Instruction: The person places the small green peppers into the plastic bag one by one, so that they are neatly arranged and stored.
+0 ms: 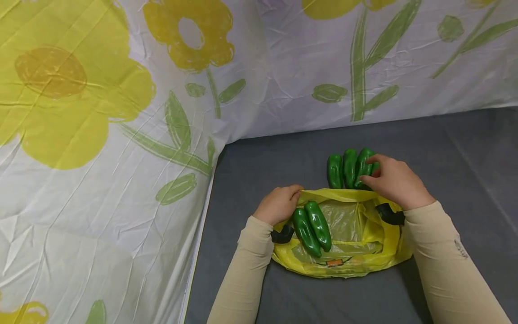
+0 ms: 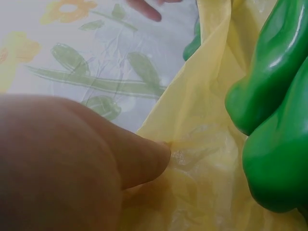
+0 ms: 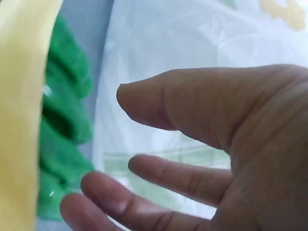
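A yellow plastic bag (image 1: 336,195) lies with its mouth spread wide. My left hand (image 1: 279,204) pinches its rim at the back left corner; in the left wrist view the thumb (image 2: 149,161) presses on the yellow film. Two glossy green peppers (image 1: 317,225) lie side by side in the left part of the bag. Just behind the rim, several more green peppers (image 1: 350,168) stand in a row. Over the right end of this row is my right hand (image 1: 398,182), thumb and fingers apart with nothing between them, partly covering the last pepper.
The dark grey tabletop (image 1: 275,157) extends around the bag. A white cloth with yellow flowers (image 1: 251,90) hangs along the back and left side. Black wrist straps (image 1: 390,214) overlap the bag's sides in the head view.
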A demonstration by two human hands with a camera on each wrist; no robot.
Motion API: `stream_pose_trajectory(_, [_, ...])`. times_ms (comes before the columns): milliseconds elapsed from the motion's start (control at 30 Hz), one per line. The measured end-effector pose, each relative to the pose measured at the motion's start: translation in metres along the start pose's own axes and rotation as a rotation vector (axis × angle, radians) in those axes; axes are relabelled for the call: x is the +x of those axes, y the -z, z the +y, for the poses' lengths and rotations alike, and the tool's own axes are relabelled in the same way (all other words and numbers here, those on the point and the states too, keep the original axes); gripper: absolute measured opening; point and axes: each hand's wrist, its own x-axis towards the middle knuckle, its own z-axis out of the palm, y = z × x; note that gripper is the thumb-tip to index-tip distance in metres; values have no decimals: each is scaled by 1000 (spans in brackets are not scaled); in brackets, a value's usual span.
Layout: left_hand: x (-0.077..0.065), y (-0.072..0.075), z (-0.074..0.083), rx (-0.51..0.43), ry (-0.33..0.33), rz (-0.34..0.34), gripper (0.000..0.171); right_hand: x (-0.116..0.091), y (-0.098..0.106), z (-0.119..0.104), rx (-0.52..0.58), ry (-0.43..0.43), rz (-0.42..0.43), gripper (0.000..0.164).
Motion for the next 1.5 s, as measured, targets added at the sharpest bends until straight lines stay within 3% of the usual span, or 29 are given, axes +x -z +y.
stream_pose_trajectory(200, [-1,0,-1,-1,1,6,36,8,-3,21,-16,-86,26,73])
stream_pose_trajectory(467, [-1,-1,-1,-10,-7,5,36,16,-4,37,-8,-138,-17,84])
stream_pose_trajectory(933, [-1,0,-2,-27,-7,-1,36,22,-10,44,19,-92,-49,85])
stream_pose_trajectory(1500, [-1,0,-3,-17,-2,-13,37,22,-5,49,53,-143,-110,93])
